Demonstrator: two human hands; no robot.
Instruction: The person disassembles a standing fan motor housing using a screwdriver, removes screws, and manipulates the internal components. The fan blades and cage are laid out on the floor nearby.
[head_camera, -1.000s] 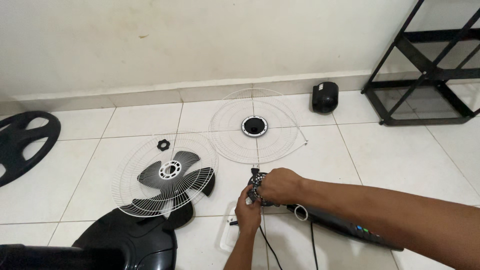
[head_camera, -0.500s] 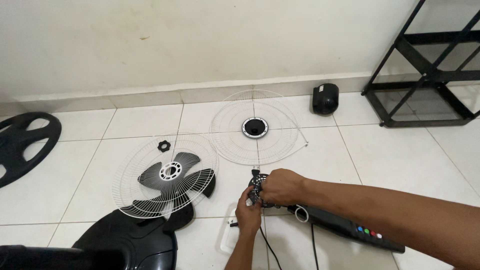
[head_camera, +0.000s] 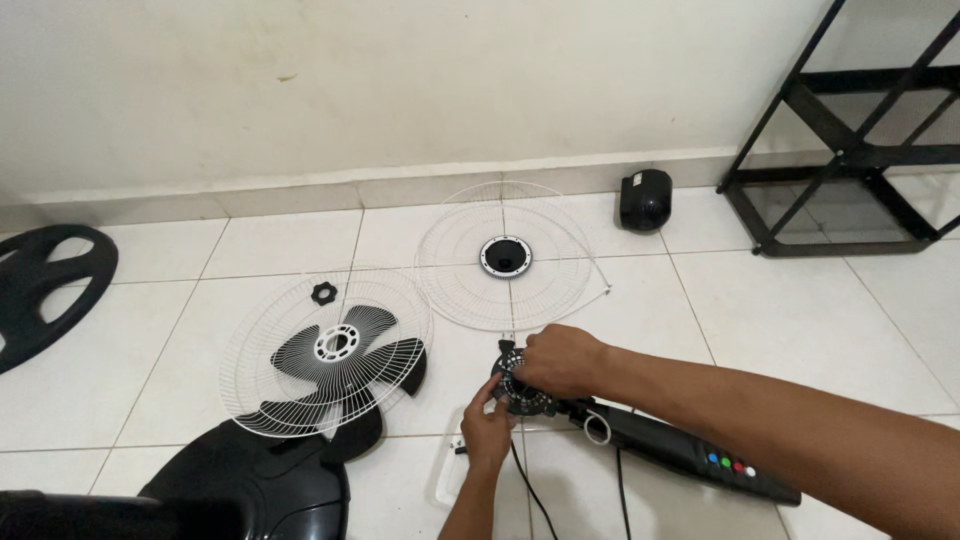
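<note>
I am gripping the fan motor (head_camera: 520, 392) between both hands, left hand (head_camera: 487, 428) steadying beneath, right hand (head_camera: 560, 360) clamping on top; grilles (head_camera: 505, 255) are lying just beyond.

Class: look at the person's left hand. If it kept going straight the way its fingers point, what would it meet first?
The left hand points up and slightly right; it already touches the black fan motor unit, which the right hand covers from above.

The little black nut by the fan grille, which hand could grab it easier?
Probably left. The left hand lies on the nut's side; the right hand is farther away, covering the motor.
</note>
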